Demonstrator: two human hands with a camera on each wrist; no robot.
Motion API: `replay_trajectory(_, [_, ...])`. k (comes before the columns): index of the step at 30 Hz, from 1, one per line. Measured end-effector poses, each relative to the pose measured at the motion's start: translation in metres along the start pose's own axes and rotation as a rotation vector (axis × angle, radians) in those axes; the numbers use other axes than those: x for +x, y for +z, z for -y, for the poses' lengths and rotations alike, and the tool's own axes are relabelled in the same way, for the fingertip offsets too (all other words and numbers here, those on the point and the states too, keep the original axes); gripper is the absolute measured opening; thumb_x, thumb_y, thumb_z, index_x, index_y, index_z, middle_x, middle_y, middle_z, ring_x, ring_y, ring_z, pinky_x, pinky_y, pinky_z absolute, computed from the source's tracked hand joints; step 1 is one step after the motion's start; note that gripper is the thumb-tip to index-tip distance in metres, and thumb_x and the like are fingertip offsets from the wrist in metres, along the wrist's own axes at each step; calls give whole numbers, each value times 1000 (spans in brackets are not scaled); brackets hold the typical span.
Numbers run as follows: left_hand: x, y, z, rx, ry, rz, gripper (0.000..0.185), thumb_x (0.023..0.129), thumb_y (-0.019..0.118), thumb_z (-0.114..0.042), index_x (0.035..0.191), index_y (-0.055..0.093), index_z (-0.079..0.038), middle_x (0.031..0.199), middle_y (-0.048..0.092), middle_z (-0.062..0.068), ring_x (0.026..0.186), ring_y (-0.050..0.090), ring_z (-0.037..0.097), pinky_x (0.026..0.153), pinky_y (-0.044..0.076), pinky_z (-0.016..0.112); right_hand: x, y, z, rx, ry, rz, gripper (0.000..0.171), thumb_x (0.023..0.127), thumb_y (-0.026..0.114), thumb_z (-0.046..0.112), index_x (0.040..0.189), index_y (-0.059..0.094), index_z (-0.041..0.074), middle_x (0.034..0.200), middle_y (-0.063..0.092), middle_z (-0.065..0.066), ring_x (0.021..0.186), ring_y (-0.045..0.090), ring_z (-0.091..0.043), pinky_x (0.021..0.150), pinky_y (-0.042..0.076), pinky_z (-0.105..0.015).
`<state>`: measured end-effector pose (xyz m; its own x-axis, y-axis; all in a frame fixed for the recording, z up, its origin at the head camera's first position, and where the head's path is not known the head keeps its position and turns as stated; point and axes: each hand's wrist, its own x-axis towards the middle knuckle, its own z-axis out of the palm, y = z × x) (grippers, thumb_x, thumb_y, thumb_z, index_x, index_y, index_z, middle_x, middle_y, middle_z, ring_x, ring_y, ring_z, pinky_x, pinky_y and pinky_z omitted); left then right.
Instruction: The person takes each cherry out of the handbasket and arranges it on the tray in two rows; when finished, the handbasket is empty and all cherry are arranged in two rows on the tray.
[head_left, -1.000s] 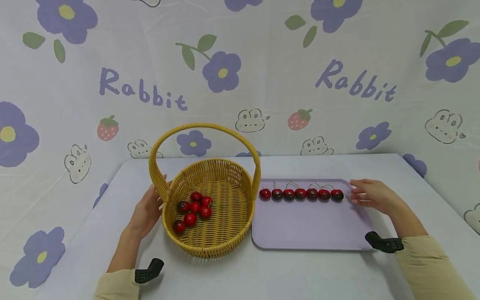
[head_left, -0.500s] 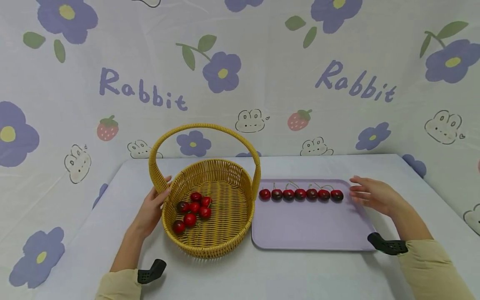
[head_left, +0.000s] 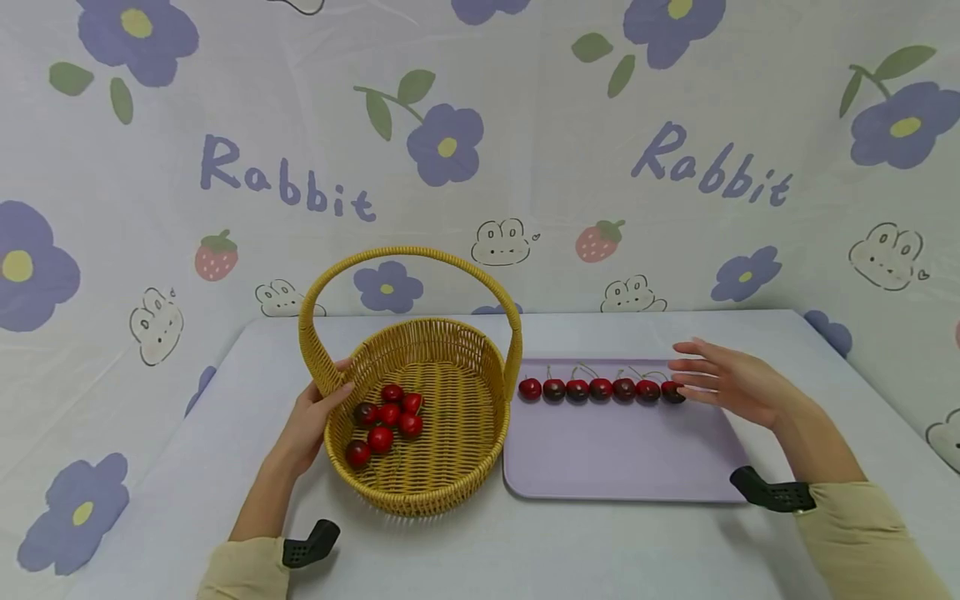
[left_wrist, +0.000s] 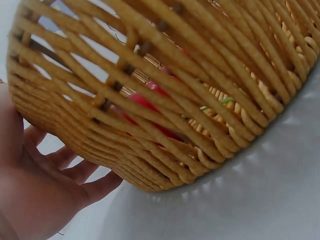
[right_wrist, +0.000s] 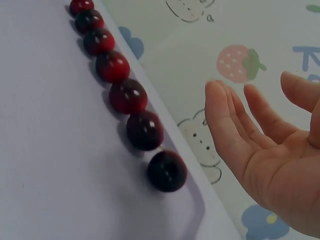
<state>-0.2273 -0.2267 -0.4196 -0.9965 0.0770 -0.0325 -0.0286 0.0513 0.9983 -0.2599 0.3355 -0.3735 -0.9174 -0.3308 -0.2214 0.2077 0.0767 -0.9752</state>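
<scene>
White surface (head_left: 450, 554) has a pale backdrop (head_left: 540, 92) behind it and along both sides, printed with purple yellow-centred flowers (head_left: 463, 150), green leaves (head_left: 416, 86), pink strawberries (head_left: 217, 262), outlined rabbit faces (head_left: 499, 246) and, twice, purple "Rabbit" lettering (head_left: 283, 183).

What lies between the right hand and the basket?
In the head view, a row of seven cherries on the purple tray lies between the right hand and the basket; the hand partly hides the nearest cherry.
</scene>
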Motion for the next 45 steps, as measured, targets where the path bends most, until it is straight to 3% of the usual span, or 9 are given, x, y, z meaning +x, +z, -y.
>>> replay_trajectory(6, [0, 0, 1, 2, -14, -5, 55, 100, 51, -24, 148, 29, -10, 146, 32, 17, 133, 31, 32, 106, 26, 51, 4, 24, 9, -47, -18, 47, 37, 103, 39, 37, 128, 44, 10, 118, 56, -7, 110, 57, -24, 89, 48, -35])
replay_trajectory(12, [0, -1, 1, 0, -26, -3, 53, 100, 49, -21, 148, 29, -11, 146, 32, 17, 133, 30, 32, 106, 25, 53, 7, 53, 19, -30, -12, 122, 37, 103, 41, 31, 130, 42, 5, 122, 53, -17, 106, 59, -24, 89, 48, -38])
replay_trajectory(25, [-1, 1, -4, -3, -20, 9, 52, 102, 46, -17, 149, 27, -10, 147, 30, 19, 134, 28, 33, 107, 21, 54, 21, 119, 36, -20, 9, 323, 32, 103, 45, 26, 126, 49, 4, 117, 55, -20, 101, 59, -26, 87, 49, -42])
replay_trajectory(38, [1, 1, -5, -7, -24, -5, 50, 101, 46, -14, 148, 29, -10, 147, 31, 18, 134, 28, 32, 108, 18, 54, 36, 171, 43, -41, -13, 470, 42, 102, 47, 24, 129, 45, -8, 112, 58, -18, 97, 60, -25, 87, 49, -45])
replay_trajectory(45, [1, 1, -4, -5, -21, -8, 50, 101, 46, -13, 148, 30, -9, 146, 32, 18, 134, 28, 32, 108, 18, 55, 40, 194, 44, -80, -31, 543, 40, 100, 50, 25, 129, 50, -3, 120, 53, -27, 105, 57, -33, 88, 47, -48])
